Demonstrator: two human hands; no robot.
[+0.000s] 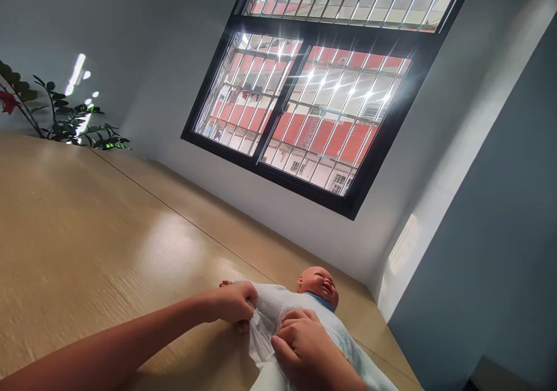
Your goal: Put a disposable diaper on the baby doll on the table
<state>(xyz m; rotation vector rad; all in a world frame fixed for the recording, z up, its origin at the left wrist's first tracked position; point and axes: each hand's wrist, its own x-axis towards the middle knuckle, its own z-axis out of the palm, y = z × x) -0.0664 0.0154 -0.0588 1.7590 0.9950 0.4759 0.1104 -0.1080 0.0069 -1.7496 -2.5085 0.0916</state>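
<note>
A baby doll [317, 282] lies on its back on the wooden table, its head toward the window wall. It wears white clothing with a blue collar [319, 301]. My left hand [238, 302] is closed at the doll's side, pinching the edge of a thin white cloth [262, 336] that stretches toward my other hand. My right hand [307, 344] rests over the doll's body with its fingers curled on the same cloth. A small doll hand [225, 283] sticks out just beyond my left hand. The doll's lower part is hidden by my right hand and the frame edge.
The light wooden table [108, 223] runs up to the wall, with a seam across it. A barred window [300, 107] is set in that wall. A leafy plant [65, 115] stands at the far left. A dark object [491, 375] shows at the lower right.
</note>
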